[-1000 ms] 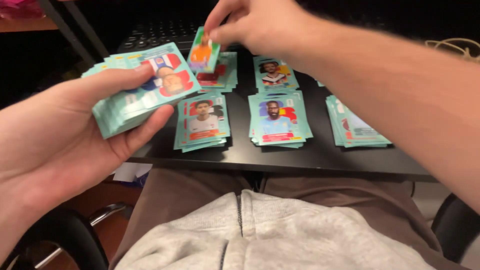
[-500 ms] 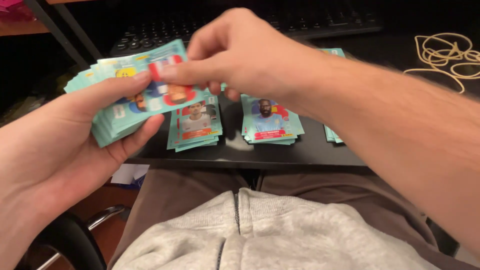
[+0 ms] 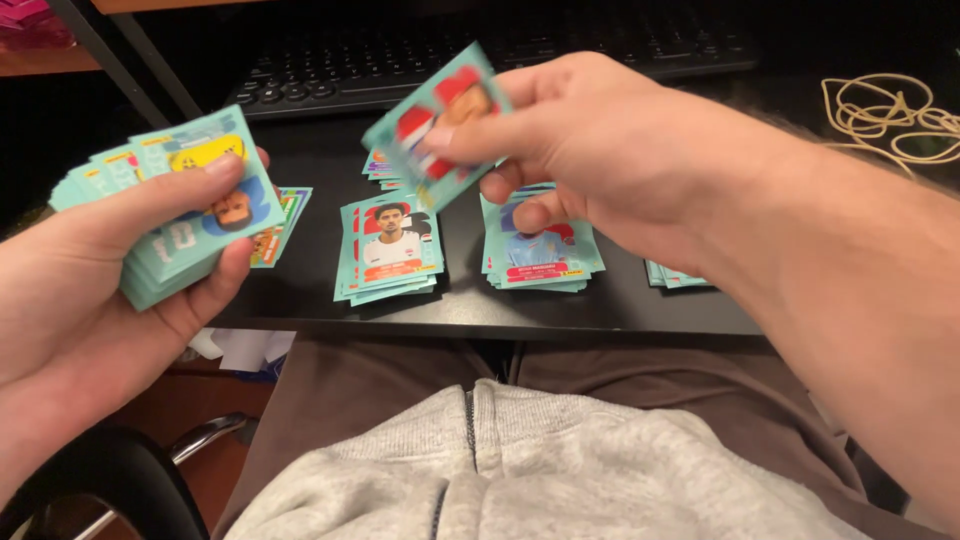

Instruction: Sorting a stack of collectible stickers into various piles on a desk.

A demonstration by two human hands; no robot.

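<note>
While left hand [image 3: 110, 290] grips a teal stack [image 3: 170, 215], right hand [image 3: 590, 150] pinches one card [image 3: 437, 125].

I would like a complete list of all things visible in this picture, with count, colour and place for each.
stack of cards: one thick stack, teal, in the left hand
single card: one, teal with red, pinched by the right hand above the desk
card piles: at least five, teal, on the desk; some partly hidden
desk: one, black, in front of the person
keyboard: one, black, at the back of the desk
rubber bands: a loose bunch, beige, back right of the desk
chair armrest: one, black, lower left
sweatshirt: one, grey, bottom centre
trousers: brown, under the desk edge
left hand: holds the stack
right hand: holds the single card
</note>
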